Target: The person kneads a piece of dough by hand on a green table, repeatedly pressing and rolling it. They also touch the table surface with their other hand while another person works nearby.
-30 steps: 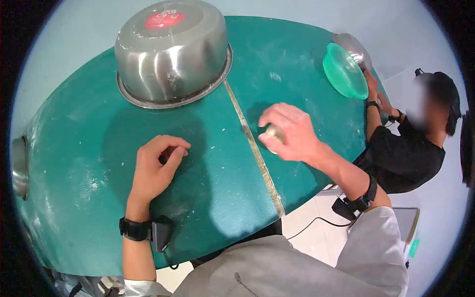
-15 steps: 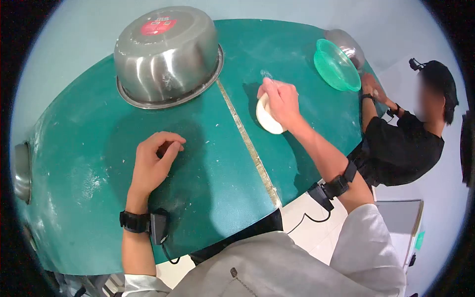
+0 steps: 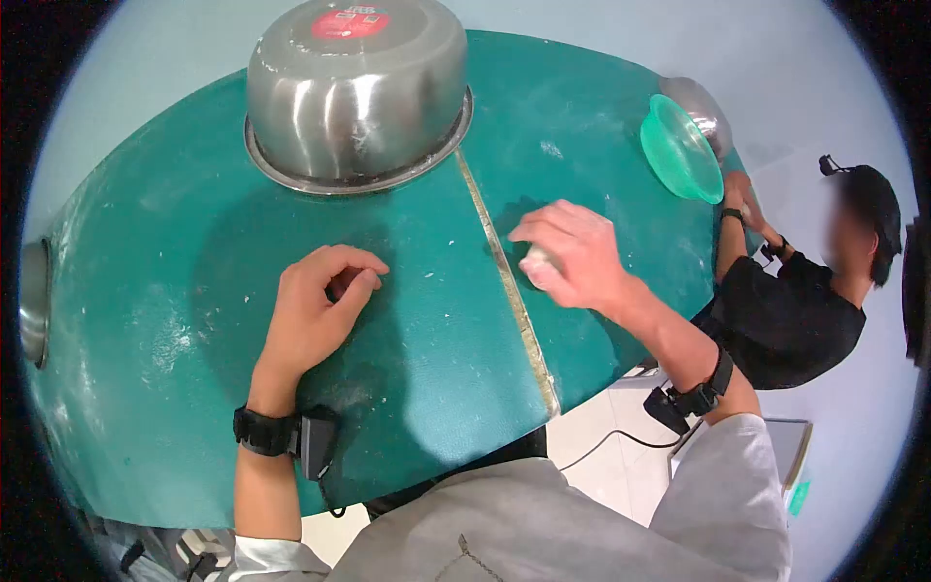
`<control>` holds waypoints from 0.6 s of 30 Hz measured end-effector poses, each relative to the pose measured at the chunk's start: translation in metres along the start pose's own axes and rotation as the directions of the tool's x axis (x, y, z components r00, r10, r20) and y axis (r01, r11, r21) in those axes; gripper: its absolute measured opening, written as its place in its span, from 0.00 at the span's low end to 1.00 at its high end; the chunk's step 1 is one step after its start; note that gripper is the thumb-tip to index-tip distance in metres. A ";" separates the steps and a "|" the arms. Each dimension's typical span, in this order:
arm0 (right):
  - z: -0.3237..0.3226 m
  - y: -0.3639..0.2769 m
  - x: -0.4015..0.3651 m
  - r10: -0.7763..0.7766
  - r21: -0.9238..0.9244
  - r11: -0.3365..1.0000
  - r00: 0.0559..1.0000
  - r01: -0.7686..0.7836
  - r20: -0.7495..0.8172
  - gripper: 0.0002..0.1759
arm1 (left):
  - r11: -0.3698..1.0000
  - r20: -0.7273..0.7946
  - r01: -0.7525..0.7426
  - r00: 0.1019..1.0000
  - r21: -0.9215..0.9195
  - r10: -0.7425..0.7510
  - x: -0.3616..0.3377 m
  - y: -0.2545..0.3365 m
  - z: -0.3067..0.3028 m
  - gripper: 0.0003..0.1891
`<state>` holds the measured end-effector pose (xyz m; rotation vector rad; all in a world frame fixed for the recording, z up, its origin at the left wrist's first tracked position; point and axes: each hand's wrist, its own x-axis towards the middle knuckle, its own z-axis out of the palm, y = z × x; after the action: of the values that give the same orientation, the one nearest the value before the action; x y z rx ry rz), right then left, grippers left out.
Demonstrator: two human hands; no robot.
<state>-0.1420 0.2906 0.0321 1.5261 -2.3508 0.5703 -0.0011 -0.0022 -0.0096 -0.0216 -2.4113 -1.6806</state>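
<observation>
My right hand (image 3: 574, 260) is over the green table, just right of the seam strip, with its fingers curled around a pale lump of dough (image 3: 536, 256). Most of the dough is hidden behind the fingers and palm. On the left side of the strip, my left hand (image 3: 322, 303) hovers over or rests on the table. Its fingers are curled in towards the thumb, and nothing shows in the hollow between them. Both wrists wear black straps with small boxes.
A large upturned steel basin (image 3: 359, 107) stands at the back. At the far right are a green plastic bowl (image 3: 682, 150) and a steel bowl (image 3: 700, 109), with a co-worker (image 3: 795, 310) beside them. Another steel vessel (image 3: 35, 303) sits at the left edge. Flour marks the table (image 3: 291, 436).
My right hand has turned and come nearer; the dough, earlier a wide pale disc below the hand, is now mostly covered by it. My view has shifted slightly; my left hand keeps its curled pose.
</observation>
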 end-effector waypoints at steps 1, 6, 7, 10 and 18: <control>0.003 -0.001 0.005 -0.069 -0.041 0.997 0.997 0.070 0.030 0.15 | 1.000 0.000 0.011 1.000 -0.002 -0.011 0.000 0.001 -0.001 0.05; 0.022 0.040 0.040 0.137 -0.220 0.972 0.963 -0.085 0.233 0.21 | 1.000 -0.006 0.000 1.000 -0.011 -0.001 0.001 0.001 0.001 0.05; 0.025 0.046 0.044 0.261 -0.176 0.957 0.950 -0.231 0.173 0.26 | 1.000 -0.005 -0.004 1.000 -0.013 0.004 0.002 0.002 0.002 0.05; 0.033 0.050 0.037 0.481 -0.045 0.876 0.876 -0.480 0.027 0.32 | 1.000 -0.006 0.001 1.000 0.021 -0.001 -0.001 0.005 -0.001 0.05; 0.015 0.033 0.003 0.471 0.260 0.859 0.880 -0.442 -0.063 0.28 | 0.999 0.058 0.021 0.998 -0.026 -0.020 -0.004 0.003 -0.005 0.05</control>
<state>-0.1735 0.2930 0.0144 0.9588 -2.6270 1.0596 0.0042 -0.0053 -0.0063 -0.0500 -2.4384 -1.7445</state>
